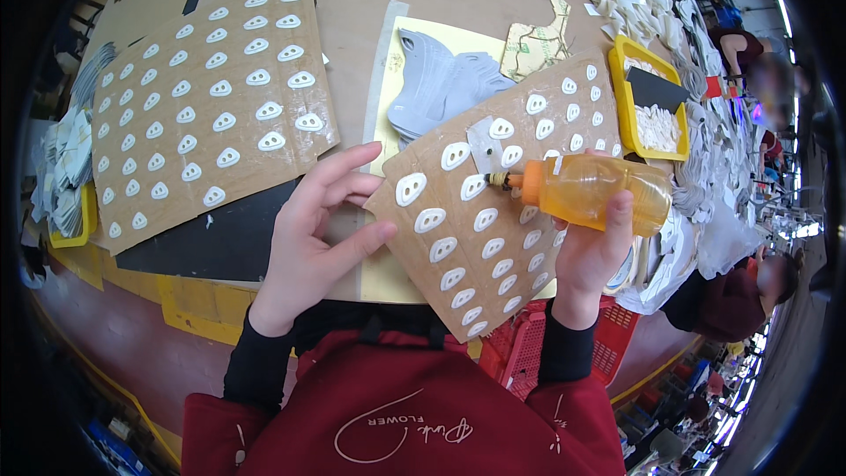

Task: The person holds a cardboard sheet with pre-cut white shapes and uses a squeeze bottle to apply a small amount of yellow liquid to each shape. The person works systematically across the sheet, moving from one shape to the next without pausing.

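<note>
My right hand is closed round a clear squeeze bottle of amber liquid. The bottle lies nearly level, and its orange cap and dark narrow nozzle point left at a white piece on a brown board. Rows of small white rounded pieces, each with two holes, cover this tilted board. A small translucent strip lies among them. At the board's left corner, my left hand is open with fingers and thumb apart, the thumb tip by the board's edge. Whether the fingertips touch the board I cannot tell.
A second brown board with similar white pieces lies at left, over a black sheet. Grey cut pieces are stacked behind the near board. A yellow tray stands at right beside fabric heaps. A red basket is below; people work far right.
</note>
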A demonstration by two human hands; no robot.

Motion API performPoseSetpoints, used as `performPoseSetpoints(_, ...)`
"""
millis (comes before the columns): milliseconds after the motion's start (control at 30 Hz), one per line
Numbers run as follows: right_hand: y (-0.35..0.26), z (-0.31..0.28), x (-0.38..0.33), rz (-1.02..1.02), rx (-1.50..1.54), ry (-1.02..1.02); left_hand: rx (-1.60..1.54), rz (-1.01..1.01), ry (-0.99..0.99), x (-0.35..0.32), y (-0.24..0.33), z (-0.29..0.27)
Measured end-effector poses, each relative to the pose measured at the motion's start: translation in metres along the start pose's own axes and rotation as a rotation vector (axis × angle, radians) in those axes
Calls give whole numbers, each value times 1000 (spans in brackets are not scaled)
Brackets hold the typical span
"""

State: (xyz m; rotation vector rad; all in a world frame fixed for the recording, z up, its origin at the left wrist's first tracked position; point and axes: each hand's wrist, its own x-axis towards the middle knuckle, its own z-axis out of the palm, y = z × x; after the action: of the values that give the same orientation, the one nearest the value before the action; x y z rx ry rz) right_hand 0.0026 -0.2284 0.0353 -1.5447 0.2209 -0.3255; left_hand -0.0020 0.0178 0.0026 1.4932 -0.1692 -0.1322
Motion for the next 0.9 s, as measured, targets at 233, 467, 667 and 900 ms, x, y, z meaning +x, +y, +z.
performPoseSetpoints(233, -12, 0, -1, -118, -28, -13, -171, -24, 25, -10, 9, 10)
performPoseSetpoints(467, -25, -5, 1, -196, -78, -137, -139, 54, 4, -12, 14, 14)
performPoseSetpoints(667, -37, -5, 1, -250, -153, -182, -189, 25, 65, -14, 18, 19)
performPoseSetpoints(900, -49, -1, -4, -262, -195, -169, -207, 105, 46, -13, 20, 21)
